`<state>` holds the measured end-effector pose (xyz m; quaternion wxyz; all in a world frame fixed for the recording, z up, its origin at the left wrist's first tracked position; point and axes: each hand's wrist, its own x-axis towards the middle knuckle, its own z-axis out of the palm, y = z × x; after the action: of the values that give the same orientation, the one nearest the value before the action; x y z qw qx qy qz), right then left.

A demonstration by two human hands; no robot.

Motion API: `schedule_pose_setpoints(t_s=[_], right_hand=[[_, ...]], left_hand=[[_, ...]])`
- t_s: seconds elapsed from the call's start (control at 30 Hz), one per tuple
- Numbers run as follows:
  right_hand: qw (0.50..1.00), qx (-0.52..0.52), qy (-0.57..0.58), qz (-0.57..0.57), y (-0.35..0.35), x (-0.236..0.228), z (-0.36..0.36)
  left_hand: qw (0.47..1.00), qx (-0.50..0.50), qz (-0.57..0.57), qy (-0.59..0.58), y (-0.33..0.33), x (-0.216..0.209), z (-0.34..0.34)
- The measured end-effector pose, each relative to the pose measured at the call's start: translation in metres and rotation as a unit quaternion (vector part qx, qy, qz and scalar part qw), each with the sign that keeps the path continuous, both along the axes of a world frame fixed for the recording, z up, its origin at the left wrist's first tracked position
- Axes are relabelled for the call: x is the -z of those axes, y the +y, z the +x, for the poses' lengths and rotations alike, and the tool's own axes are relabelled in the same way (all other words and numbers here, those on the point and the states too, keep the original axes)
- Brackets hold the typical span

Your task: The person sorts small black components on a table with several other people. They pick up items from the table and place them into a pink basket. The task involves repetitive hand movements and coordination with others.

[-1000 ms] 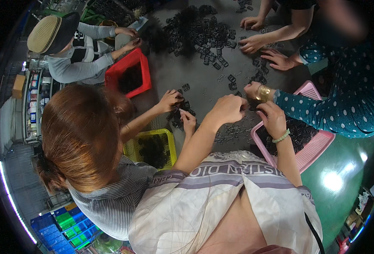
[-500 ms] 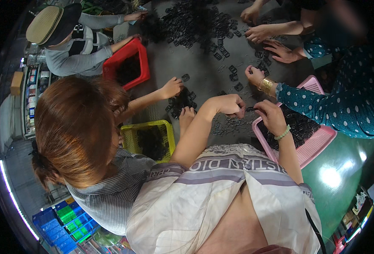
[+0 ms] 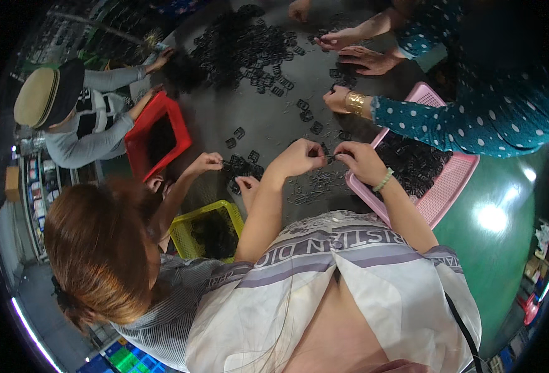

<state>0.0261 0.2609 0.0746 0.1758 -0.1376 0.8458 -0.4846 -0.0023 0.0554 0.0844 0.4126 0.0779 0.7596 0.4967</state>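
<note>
My left hand (image 3: 297, 158) and my right hand (image 3: 364, 163) meet over the dark table, fingertips pinched and almost touching. A small black plastic piece (image 3: 330, 158) shows between them, mostly covered by the fingers; its exact kind is too small to make out. Beneath the hands, thin trimmed scraps (image 3: 311, 188) are scattered on the tabletop. Under my right forearm stands a pink basket (image 3: 456, 181), holding many black frame-like plastic pieces (image 3: 411, 163). A few similar loose pieces (image 3: 305, 114) lie beyond my hands.
A large heap of black pieces (image 3: 243, 53) covers the table's far part. At left, a co-worker handles a small pile (image 3: 243, 166) near a yellow basket (image 3: 236, 214). A red basket (image 3: 183, 133) stands farther left. Another person's dotted sleeve (image 3: 448, 127) reaches in from the right.
The view has shifted, so the table appears lower and farther left. My two hands have come closer together, fingertips now meeting at the small black piece.
</note>
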Motion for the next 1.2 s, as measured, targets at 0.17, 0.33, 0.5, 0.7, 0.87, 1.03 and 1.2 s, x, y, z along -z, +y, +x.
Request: schedule_pose_setpoints(t_s=[0.17,0.33,0.5,0.7,0.87,1.03,1.2], right_hand=[[0.996,0.081,-0.027,0.021,-0.003,0.004,0.013],[0.975,0.051,-0.029,0.213,0.029,-0.018,0.024],[0.96,0.083,-0.078,0.257,0.087,-0.017,0.03],[0.949,0.158,-0.034,0.27,0.11,-0.008,0.04],[0.965,0.193,-0.009,0.175,0.097,0.002,0.035],[0.983,0.156,0.055,0.084,0.063,0.002,0.026],[0.986,0.119,0.063,0.096,0.039,0.014,0.014]], left_hand=[[0.982,0.127,-0.118,0.07,-0.002,-0.005,-0.004],[0.945,0.123,-0.283,0.107,0.004,0.0,0.006],[0.973,0.107,-0.047,0.197,0.054,-0.008,0.021],[0.989,0.027,0.07,0.127,0.098,-0.01,0.034],[0.956,-0.138,-0.134,0.223,0.044,0.085,-0.003],[0.91,-0.116,-0.253,0.306,0.029,0.128,0.005],[0.889,0.018,-0.365,0.276,0.033,0.13,0.009]])
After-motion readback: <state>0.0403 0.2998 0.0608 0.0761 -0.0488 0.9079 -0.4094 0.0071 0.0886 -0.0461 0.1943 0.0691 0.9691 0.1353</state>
